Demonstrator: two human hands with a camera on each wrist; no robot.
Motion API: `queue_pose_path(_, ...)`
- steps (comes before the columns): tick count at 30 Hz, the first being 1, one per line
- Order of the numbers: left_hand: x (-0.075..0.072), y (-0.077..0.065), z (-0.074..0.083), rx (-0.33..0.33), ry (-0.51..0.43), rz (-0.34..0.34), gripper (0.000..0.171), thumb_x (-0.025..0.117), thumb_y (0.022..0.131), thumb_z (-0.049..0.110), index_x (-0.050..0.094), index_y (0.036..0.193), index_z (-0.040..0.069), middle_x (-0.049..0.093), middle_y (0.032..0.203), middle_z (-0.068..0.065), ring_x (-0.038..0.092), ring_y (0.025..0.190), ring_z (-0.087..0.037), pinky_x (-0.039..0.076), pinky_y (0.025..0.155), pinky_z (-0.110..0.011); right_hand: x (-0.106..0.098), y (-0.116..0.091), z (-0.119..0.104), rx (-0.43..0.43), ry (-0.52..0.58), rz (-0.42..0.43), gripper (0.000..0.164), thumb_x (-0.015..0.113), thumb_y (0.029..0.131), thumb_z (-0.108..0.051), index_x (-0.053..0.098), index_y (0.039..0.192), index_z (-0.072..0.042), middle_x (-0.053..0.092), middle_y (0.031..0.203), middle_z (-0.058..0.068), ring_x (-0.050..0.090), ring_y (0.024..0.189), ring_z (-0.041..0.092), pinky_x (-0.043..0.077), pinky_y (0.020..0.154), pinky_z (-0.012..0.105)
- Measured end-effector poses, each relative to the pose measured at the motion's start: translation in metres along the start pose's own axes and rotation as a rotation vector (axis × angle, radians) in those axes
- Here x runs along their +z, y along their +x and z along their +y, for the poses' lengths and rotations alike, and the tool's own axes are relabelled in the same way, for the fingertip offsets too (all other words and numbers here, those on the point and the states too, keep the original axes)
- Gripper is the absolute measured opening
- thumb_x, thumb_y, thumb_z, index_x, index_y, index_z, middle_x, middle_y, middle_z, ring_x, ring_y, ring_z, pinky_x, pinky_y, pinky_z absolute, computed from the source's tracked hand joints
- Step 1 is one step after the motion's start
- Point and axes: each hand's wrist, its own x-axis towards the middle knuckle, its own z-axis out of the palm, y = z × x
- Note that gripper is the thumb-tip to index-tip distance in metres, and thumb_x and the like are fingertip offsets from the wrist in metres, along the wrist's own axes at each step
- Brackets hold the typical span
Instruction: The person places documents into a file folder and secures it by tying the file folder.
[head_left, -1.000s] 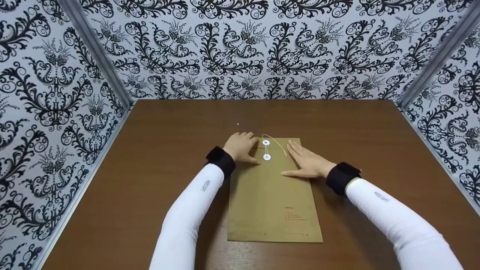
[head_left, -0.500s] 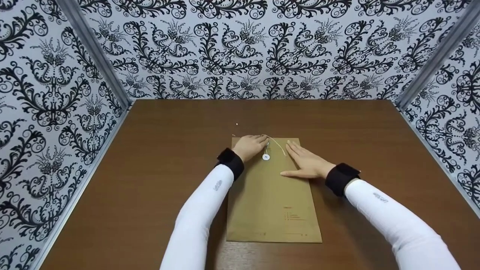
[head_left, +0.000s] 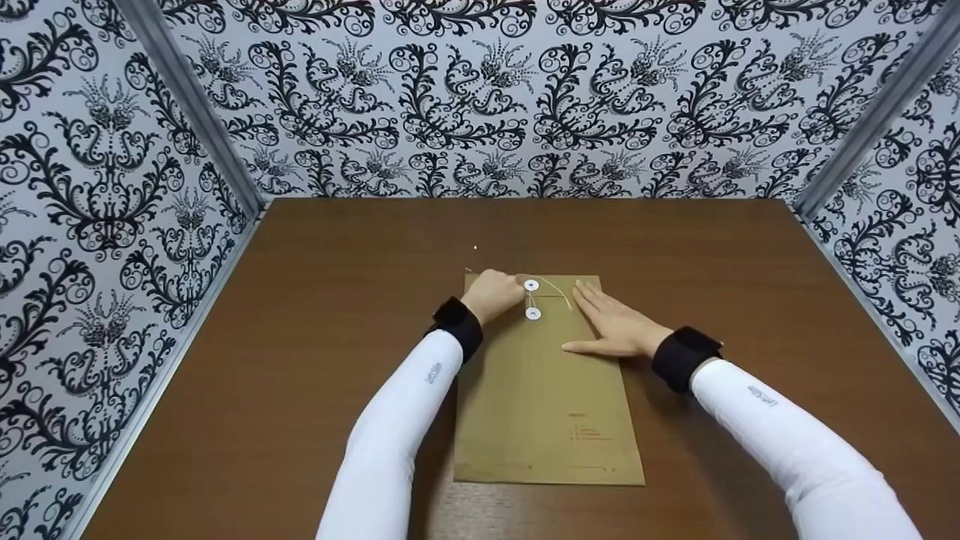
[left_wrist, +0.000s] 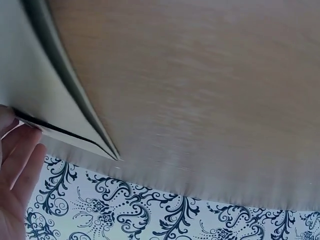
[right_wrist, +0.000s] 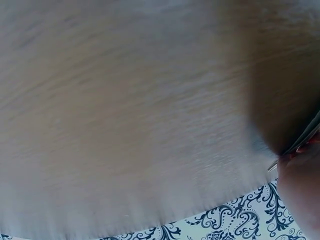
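A brown paper string-tie envelope [head_left: 540, 405] lies flat on the table, its top edge away from me. Two white round buttons [head_left: 532, 313] with a thin cord [head_left: 556, 291] sit near that edge. My left hand [head_left: 495, 295] is curled at the top edge, just left of the buttons. In the left wrist view the thumb and fingers [left_wrist: 20, 155] pinch the edge of the envelope's flap [left_wrist: 65, 135], which stands slightly apart from the body. My right hand [head_left: 619, 322] rests on the envelope's upper right side, fingers straight; only part of it shows in the right wrist view.
The brown wooden table [head_left: 322, 300] extends around the envelope on all sides. Patterned black-and-white walls [head_left: 480, 97] stand behind and at both sides, with grey corner posts [head_left: 191, 97]. A tiny white speck [head_left: 475, 247] lies beyond the envelope.
My left hand has moved from the envelope's left edge rightward over the upper button, then drawn back slightly, its fingers now curled at the top edge. The right hand has stayed put.
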Motion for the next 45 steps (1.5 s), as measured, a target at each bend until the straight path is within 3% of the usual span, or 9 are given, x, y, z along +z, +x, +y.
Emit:
queue_pose_path(9,0.000,-0.005,-0.003,0.049,0.015,0.057,0.026,0.065,0.090,0.006,0.075,0.069,0.018,0.074,0.069,0.005,0.068,0.060,-0.012,0.056,0.055,-0.030,0.000,0.001,0.001,-0.001,-0.021,0.000,0.107,0.059,0.093,-0.067,0.016,0.161,0.004,0.009,0.171,0.026,0.011,0.161,0.042,0.017,0.130,0.056)
queue_pose_path(14,-0.002,-0.010,-0.007,0.069,-0.007,0.049,0.027,0.064,0.088,0.003,0.072,0.067,0.017,0.073,0.068,0.004,0.066,0.058,-0.012,0.054,0.055,-0.030,0.001,0.001,0.000,-0.002,-0.025,-0.003,0.106,0.058,0.094,-0.065,0.016,0.161,0.005,0.009,0.171,0.026,0.011,0.161,0.043,0.017,0.130,0.056)
queue_pose_path(24,0.007,-0.029,-0.015,0.160,0.023,0.086,0.028,0.065,0.085,0.005,0.069,0.062,0.018,0.071,0.066,0.005,0.064,0.056,-0.012,0.050,0.052,-0.030,0.002,0.000,0.002,0.006,-0.026,-0.001,0.108,0.058,0.093,-0.068,0.013,0.162,0.002,0.007,0.172,0.024,0.010,0.161,0.041,0.016,0.131,0.055)
queue_pose_path(29,0.004,-0.040,-0.015,0.195,0.057,0.126,0.028,0.065,0.086,0.003,0.068,0.063,0.019,0.069,0.066,0.006,0.062,0.055,-0.010,0.047,0.049,-0.028,0.003,0.001,0.002,0.000,-0.024,0.001,0.108,0.058,0.093,-0.068,0.013,0.162,0.002,0.007,0.172,0.024,0.009,0.161,0.041,0.016,0.131,0.054)
queue_pose_path(39,-0.009,-0.051,-0.004,0.199,0.118,0.176,0.023,0.069,0.089,0.009,0.071,0.068,0.020,0.071,0.074,0.008,0.060,0.057,-0.005,0.047,0.046,-0.023,0.000,0.000,0.001,-0.007,-0.024,0.006,0.108,0.057,0.094,-0.067,0.013,0.162,0.003,0.008,0.172,0.025,0.010,0.161,0.042,0.017,0.130,0.056)
queue_pose_path(45,-0.017,-0.057,0.007,0.186,0.109,0.159,0.018,0.069,0.088,0.011,0.071,0.072,0.019,0.070,0.074,0.007,0.062,0.056,-0.006,0.048,0.046,-0.023,0.000,-0.002,0.001,-0.005,-0.022,0.005,0.107,0.058,0.094,-0.066,0.013,0.162,0.003,0.006,0.172,0.024,0.009,0.161,0.040,0.016,0.131,0.055)
